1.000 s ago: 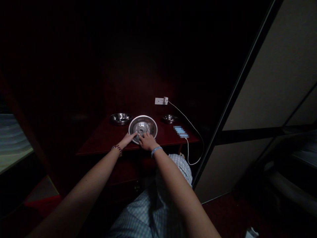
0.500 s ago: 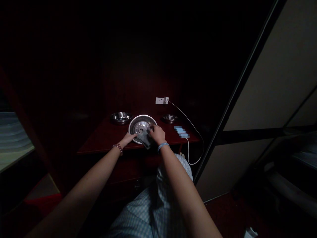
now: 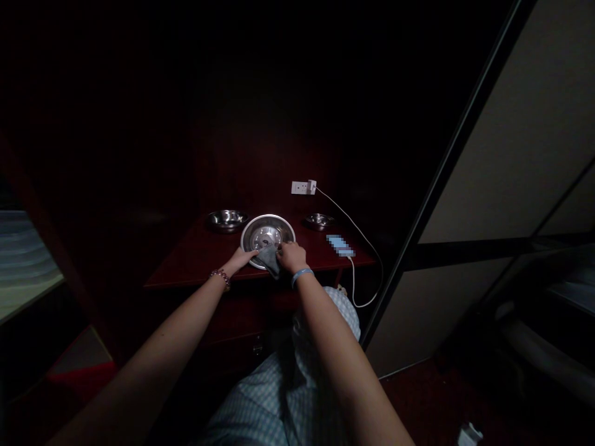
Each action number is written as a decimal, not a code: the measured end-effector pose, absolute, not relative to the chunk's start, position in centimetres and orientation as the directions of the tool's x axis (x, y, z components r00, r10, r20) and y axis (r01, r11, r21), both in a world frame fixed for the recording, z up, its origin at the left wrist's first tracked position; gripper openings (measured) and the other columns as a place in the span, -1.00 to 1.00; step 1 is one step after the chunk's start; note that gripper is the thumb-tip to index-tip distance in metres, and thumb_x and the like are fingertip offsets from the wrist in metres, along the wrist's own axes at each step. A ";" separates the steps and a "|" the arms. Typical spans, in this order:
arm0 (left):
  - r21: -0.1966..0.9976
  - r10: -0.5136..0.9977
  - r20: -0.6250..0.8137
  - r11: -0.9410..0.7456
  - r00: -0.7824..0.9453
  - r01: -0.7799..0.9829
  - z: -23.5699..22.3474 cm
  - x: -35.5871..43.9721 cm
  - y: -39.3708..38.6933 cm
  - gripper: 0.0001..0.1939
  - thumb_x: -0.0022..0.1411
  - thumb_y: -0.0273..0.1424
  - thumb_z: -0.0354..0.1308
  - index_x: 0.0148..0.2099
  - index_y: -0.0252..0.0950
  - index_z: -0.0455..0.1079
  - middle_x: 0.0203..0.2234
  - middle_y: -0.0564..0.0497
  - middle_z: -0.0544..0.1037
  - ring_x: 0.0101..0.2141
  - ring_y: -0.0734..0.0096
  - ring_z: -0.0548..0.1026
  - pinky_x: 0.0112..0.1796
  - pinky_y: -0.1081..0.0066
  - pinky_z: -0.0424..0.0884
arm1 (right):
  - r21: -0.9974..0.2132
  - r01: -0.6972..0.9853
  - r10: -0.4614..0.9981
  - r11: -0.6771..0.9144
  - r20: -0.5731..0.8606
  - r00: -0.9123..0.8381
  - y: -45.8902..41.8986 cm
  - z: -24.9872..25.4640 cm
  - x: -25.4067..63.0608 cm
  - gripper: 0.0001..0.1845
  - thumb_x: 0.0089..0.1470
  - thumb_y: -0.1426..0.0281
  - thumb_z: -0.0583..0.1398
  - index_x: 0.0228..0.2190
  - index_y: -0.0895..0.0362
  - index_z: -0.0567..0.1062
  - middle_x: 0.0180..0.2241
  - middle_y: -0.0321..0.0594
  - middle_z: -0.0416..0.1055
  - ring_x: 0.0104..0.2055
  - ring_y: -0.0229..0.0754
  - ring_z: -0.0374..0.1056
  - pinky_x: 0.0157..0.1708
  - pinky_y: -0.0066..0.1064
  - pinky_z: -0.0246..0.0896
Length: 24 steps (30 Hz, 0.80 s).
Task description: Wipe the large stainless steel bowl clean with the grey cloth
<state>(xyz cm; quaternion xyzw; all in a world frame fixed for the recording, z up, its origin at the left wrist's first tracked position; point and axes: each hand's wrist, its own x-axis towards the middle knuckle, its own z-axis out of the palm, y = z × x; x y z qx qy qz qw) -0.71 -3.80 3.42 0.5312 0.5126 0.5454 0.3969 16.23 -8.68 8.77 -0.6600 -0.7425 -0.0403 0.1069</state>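
Observation:
A large stainless steel bowl (image 3: 266, 230) lies on the dark red wooden desk (image 3: 186, 269), its near edge close to the desk's front edge. My left hand (image 3: 240, 259) grips the bowl's near left rim. My right hand (image 3: 292, 257) is pressed on a crumpled grey cloth (image 3: 269, 260), which drapes over the near rim. The cloth hides that part of the rim.
Two small steel bowls (image 3: 227, 220) (image 3: 320, 222) stand behind the large one. To the right lie a phone (image 3: 340, 245) with a blurred screen and a white cable (image 3: 360, 230) running from a wall socket (image 3: 303, 188). A sliding door panel (image 3: 465, 155) stands at the right.
My right hand has moved from the bowl's middle toward its near right rim, with the grey cloth now showing beneath it. My left hand and the bowl stay in place.

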 end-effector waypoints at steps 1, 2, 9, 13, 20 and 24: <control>0.981 0.977 0.170 -0.157 -0.125 0.113 3.4 -0.7 -3.7 -0.45 -0.08 -0.55 0.45 0.02 -0.37 0.51 -0.06 -0.22 0.67 0.09 0.04 0.55 0.21 0.14 0.35 | -0.102 0.992 0.971 0.076 0.233 -0.050 -8.8 9.0 16.4 -0.62 0.33 0.29 0.11 0.08 0.14 0.50 0.11 0.03 0.47 0.16 0.00 0.38 0.00 -0.30 0.32; 0.982 0.977 0.167 -0.152 -0.131 0.116 3.3 -0.8 -3.7 -0.48 -0.07 -0.57 0.44 0.01 -0.37 0.51 -0.05 -0.21 0.66 0.10 0.05 0.55 0.21 0.15 0.35 | -0.127 0.992 0.967 0.019 0.254 0.014 -9.0 9.2 16.6 -0.60 0.33 0.28 0.10 0.10 0.16 0.48 0.10 0.07 0.46 0.15 0.01 0.40 -0.01 -0.29 0.33; 0.984 0.979 0.139 -0.121 -0.148 0.128 3.4 -0.8 -3.7 -0.61 -0.04 -0.65 0.35 -0.09 -0.40 0.53 0.00 -0.26 0.63 0.12 0.04 0.53 0.20 0.19 0.36 | -0.165 0.977 0.983 -0.132 0.103 0.150 -9.7 9.8 18.1 -0.40 0.28 0.02 0.14 0.07 0.25 0.54 0.06 0.18 0.51 0.14 0.12 0.43 0.03 -0.21 0.30; 0.983 0.977 0.149 -0.130 -0.152 0.127 3.4 -0.8 -3.6 -0.59 -0.06 -0.63 0.36 -0.09 -0.36 0.53 -0.04 -0.21 0.66 0.11 0.06 0.54 0.18 0.20 0.38 | -0.182 0.979 0.995 -0.089 0.029 0.096 -9.6 9.5 18.0 -0.33 0.23 -0.06 0.16 0.11 0.19 0.53 0.08 0.14 0.50 0.17 0.11 0.42 0.04 -0.22 0.30; 0.981 0.974 0.167 -0.148 -0.152 0.128 3.5 -0.7 -3.8 -0.49 -0.11 -0.61 0.43 -0.04 -0.36 0.54 -0.14 -0.20 0.69 0.06 0.03 0.58 0.17 0.18 0.40 | -0.171 0.983 0.998 -0.065 -0.014 0.064 -9.3 9.3 17.9 -0.49 0.25 0.17 0.21 0.13 0.18 0.52 0.14 0.12 0.47 0.18 0.09 0.41 0.05 -0.25 0.31; 0.983 0.976 0.152 -0.132 -0.157 0.127 3.7 -0.6 -4.0 -0.49 -0.10 -0.61 0.42 -0.02 -0.37 0.54 -0.16 -0.19 0.70 0.04 0.03 0.59 0.17 0.18 0.41 | -0.178 0.982 0.998 -0.064 -0.035 0.059 -9.2 9.1 18.0 -0.55 0.28 0.25 0.16 0.11 0.19 0.54 0.12 0.13 0.48 0.18 0.09 0.42 0.03 -0.26 0.33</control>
